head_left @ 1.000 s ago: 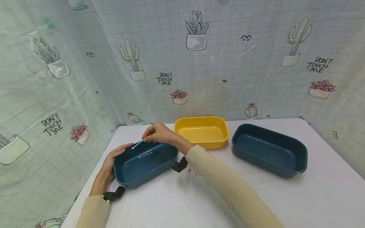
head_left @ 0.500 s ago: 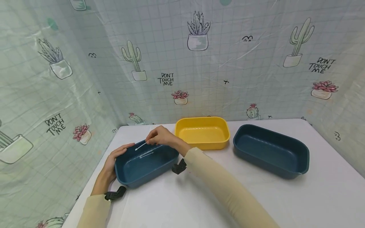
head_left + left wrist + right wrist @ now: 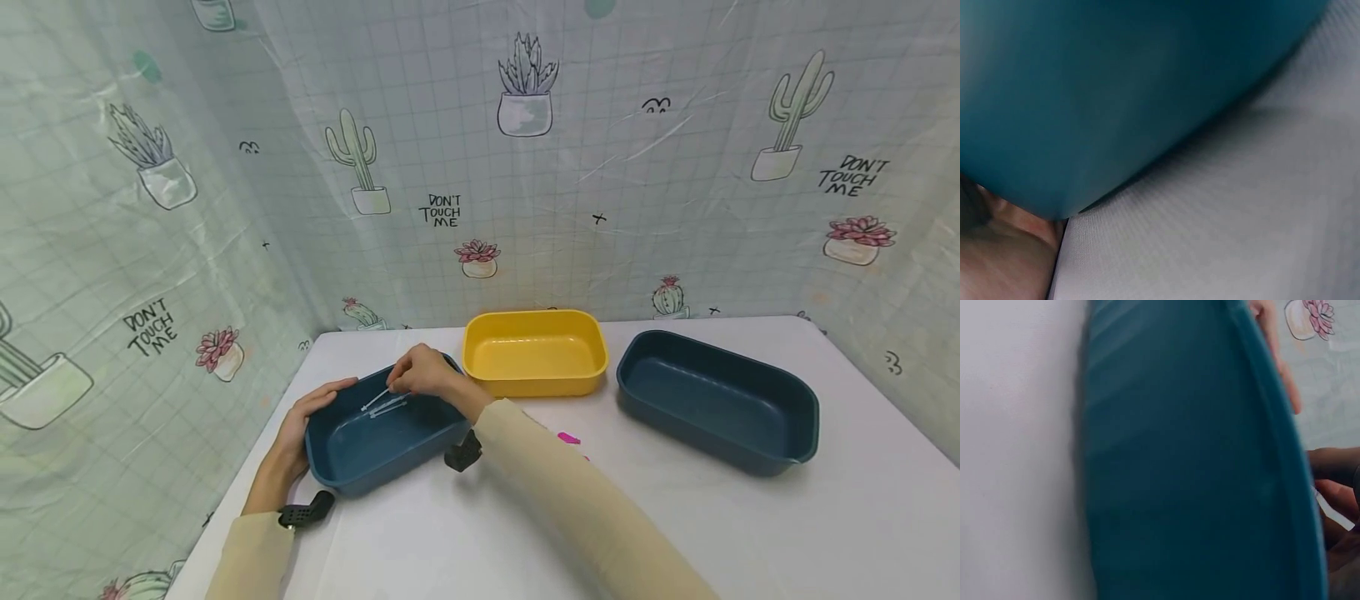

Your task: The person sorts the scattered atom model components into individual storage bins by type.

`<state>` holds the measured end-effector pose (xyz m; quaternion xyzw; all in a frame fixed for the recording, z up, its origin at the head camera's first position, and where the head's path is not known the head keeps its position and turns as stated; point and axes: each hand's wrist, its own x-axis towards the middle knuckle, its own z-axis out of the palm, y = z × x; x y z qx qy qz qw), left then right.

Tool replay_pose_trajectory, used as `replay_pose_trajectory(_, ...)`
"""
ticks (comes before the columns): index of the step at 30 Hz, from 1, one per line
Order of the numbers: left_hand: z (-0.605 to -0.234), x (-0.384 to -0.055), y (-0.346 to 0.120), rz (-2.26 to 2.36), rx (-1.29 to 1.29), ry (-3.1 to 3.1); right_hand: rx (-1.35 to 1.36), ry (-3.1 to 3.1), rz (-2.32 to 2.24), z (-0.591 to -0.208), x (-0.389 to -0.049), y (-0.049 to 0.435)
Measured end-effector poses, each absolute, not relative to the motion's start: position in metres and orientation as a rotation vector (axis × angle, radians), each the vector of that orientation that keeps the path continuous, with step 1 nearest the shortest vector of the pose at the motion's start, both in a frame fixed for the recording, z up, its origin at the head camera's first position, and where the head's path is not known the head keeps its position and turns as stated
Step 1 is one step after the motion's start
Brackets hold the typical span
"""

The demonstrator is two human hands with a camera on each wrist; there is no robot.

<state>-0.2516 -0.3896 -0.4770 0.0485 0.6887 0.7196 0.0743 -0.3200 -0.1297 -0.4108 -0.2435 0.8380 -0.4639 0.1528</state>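
Observation:
A dark blue bin point(image 3: 375, 450) stands at the left of the white table. Along its left side lies my left hand point(image 3: 296, 425), fingers stretched over the rim at the far left corner. My right hand point(image 3: 422, 372) is over the bin's far part and pinches a thin white stick point(image 3: 375, 400) with a small knobbed tip, pointing down and left. Just below, a few similar white sticks point(image 3: 390, 407) lie on the bin floor. The right wrist view shows the bin's outer wall point(image 3: 1191, 456) and the right fingers partly hidden behind its rim. Only the bin's underside fills the left wrist view.
Behind and right of the bin is a yellow bin point(image 3: 534, 387). A second dark blue bin point(image 3: 712, 408) stands farther right. Small pink pieces point(image 3: 568, 437) lie on the table, partly behind the right sleeve point(image 3: 570, 492). A cactus-printed sheet point(image 3: 435, 125) hangs behind the table.
My right hand has lowered into the bin and shifted slightly right, bringing its white stick close to those on the floor. The left hand has stayed at the bin's side.

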Motion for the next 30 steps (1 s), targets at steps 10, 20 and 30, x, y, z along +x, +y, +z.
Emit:
replay_pose_trajectory(10, -0.475, -0.250, -0.391, 2.167, 0.156, 2.020, -0.646, 2.488, -1.195, -0.417, -0.314, -0.128)
replay_pose_trajectory(20, -0.477, -0.251, -0.390, 2.177, 0.190, 2.005, -0.652, 2.419, -1.183, -0.432, -0.320, -0.125)
replay_pose_trajectory(30, -0.476, -0.251, -0.390, 2.158, 0.161, 2.043, -0.730, 2.449, -1.090, -0.432, -0.319, -0.125)
